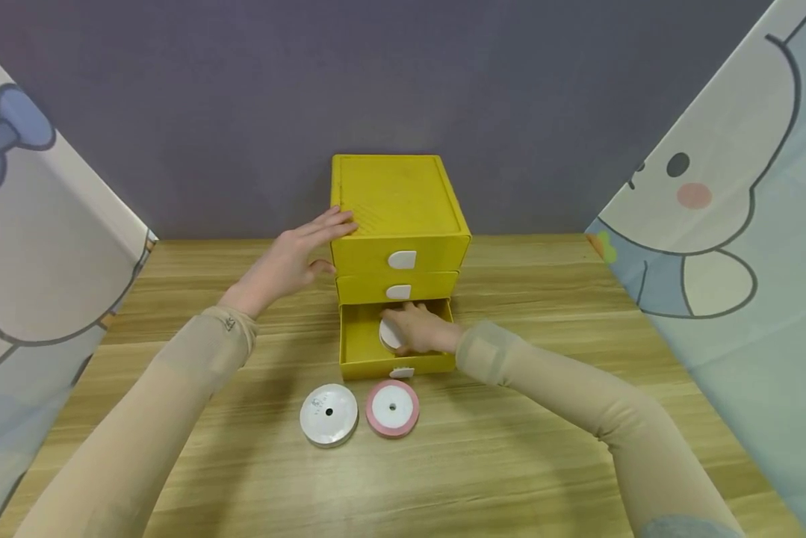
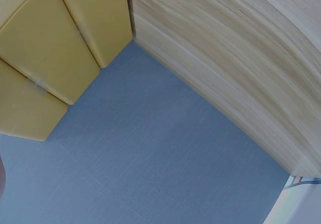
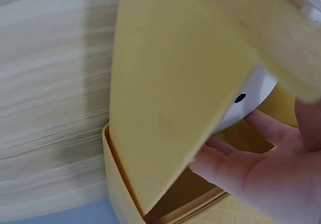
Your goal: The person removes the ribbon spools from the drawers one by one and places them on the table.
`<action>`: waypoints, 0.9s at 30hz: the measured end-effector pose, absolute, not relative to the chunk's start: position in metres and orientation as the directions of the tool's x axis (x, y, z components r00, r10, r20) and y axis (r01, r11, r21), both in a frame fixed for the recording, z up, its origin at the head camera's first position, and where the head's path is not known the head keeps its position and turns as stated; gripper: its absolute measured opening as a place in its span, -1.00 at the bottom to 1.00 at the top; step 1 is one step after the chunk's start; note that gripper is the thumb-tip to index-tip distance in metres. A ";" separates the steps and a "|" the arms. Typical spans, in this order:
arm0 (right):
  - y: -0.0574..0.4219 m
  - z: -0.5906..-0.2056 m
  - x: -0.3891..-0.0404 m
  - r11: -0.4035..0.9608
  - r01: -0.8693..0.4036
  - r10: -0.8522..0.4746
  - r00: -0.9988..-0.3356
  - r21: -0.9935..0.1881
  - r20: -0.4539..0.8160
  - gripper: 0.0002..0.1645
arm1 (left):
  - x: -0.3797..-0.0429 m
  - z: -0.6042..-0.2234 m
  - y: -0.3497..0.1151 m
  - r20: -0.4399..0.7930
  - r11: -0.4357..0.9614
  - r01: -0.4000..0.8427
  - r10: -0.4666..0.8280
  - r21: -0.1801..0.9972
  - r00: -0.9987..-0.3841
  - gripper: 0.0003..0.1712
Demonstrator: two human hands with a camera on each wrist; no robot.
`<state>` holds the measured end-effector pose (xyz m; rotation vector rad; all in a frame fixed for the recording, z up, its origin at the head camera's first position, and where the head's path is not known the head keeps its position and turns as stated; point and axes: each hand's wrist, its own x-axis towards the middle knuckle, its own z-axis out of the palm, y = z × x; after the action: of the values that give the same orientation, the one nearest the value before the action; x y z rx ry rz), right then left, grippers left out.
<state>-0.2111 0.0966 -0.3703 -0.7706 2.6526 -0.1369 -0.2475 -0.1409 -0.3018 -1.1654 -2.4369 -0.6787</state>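
Note:
A yellow drawer cabinet (image 1: 396, 194) stands against the back wall, its bottom drawer (image 1: 357, 338) pulled out. My right hand (image 1: 421, 329) reaches into that drawer and grips a white ribbon spool (image 1: 391, 336), tilted in the hand. From the right wrist view, fingers (image 3: 271, 128) lie at the edge of the white spool, partly hidden behind the drawer's side. My left hand (image 1: 302, 250) rests with straight fingers on the cabinet's top left edge. In front of the drawer, a white spool (image 1: 329, 415) and a pink-rimmed ribbon spool (image 1: 392, 409) lie flat on the table.
The wooden table (image 1: 510, 448) runs back to a dark grey wall (image 1: 241, 112). Cartoon-printed cloths (image 1: 712, 246) flank it on both sides. Two upper drawers with white pull tabs (image 1: 403, 259) are closed above the pulled-out one.

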 end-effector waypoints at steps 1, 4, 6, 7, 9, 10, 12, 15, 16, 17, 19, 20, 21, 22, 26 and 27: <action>0.096 -0.370 -0.211 0.844 -0.498 -0.536 -0.779 -0.198 -0.324 -0.17 | -0.247 -0.302 -0.141 0.506 0.545 0.795 0.624 0.266 -0.596 -0.14; 0.096 -0.369 -0.210 0.840 -0.500 -0.543 -0.776 -0.211 -0.322 -0.17 | -0.247 -0.302 -0.143 0.511 0.546 0.796 0.621 0.262 -0.594 -0.14; 0.096 -0.368 -0.209 0.836 -0.504 -0.549 -0.773 -0.218 -0.318 -0.16 | -0.248 -0.303 -0.144 0.514 0.545 0.797 0.620 0.261 -0.593 -0.14; 0.095 -0.368 -0.208 0.834 -0.505 -0.552 -0.772 -0.224 -0.316 -0.16 | -0.248 -0.303 -0.144 0.512 0.547 0.795 0.620 0.262 -0.595 -0.14; 0.095 -0.365 -0.207 0.828 -0.512 -0.560 -0.769 -0.228 -0.308 -0.16 | -0.249 -0.303 -0.145 0.512 0.548 0.795 0.619 0.262 -0.596 -0.14; 0.095 -0.364 -0.206 0.826 -0.512 -0.562 -0.769 -0.234 -0.303 -0.15 | -0.249 -0.303 -0.145 0.512 0.548 0.795 0.619 0.262 -0.595 -0.14; 0.096 -0.360 -0.204 0.826 -0.509 -0.562 -0.773 -0.242 -0.294 -0.15 | -0.249 -0.303 -0.145 0.513 0.547 0.795 0.618 0.263 -0.596 -0.14; 0.097 -0.355 -0.202 0.832 -0.490 -0.551 -0.785 -0.260 -0.284 -0.13 | -0.249 -0.303 -0.145 0.515 0.544 0.796 0.618 0.266 -0.595 -0.14; 0.097 -0.352 -0.201 0.835 -0.482 -0.546 -0.789 -0.267 -0.283 -0.13 | -0.249 -0.303 -0.145 0.514 0.543 0.796 0.618 0.267 -0.595 -0.14; 0.097 -0.350 -0.200 0.836 -0.478 -0.542 -0.792 -0.269 -0.281 -0.13 | -0.249 -0.303 -0.145 0.513 0.543 0.796 0.618 0.268 -0.595 -0.14; 0.098 -0.347 -0.199 0.838 -0.471 -0.538 -0.796 -0.274 -0.279 -0.13 | -0.249 -0.303 -0.145 0.511 0.544 0.795 0.619 0.269 -0.596 -0.14; 0.099 -0.345 -0.198 0.839 -0.472 -0.538 -0.796 -0.272 -0.277 -0.13 | -0.248 -0.303 -0.145 0.509 0.545 0.794 0.620 0.269 -0.598 -0.14; 0.099 -0.343 -0.197 0.838 -0.473 -0.538 -0.797 -0.272 -0.274 -0.13 | -0.248 -0.302 -0.145 0.508 0.545 0.794 0.620 0.269 -0.598 -0.14; 0.100 -0.341 -0.197 0.837 -0.477 -0.541 -0.797 -0.270 -0.268 -0.13 | -0.248 -0.302 -0.145 0.508 0.545 0.794 0.620 0.268 -0.597 -0.14; 0.102 -0.332 -0.194 0.838 -0.473 -0.537 -0.804 -0.273 -0.257 -0.10 | -0.249 -0.302 -0.145 0.512 0.544 0.796 0.619 0.267 -0.595 -0.14; 0.103 -0.329 -0.193 0.839 -0.469 -0.535 -0.805 -0.276 -0.256 -0.09 | -0.249 -0.303 -0.145 0.515 0.543 0.797 0.619 0.265 -0.593 -0.14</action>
<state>-0.1928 0.1028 -0.3290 -0.7579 2.6936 -0.2857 -0.2490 -0.1452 -0.3026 -1.1619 -2.4230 -0.6834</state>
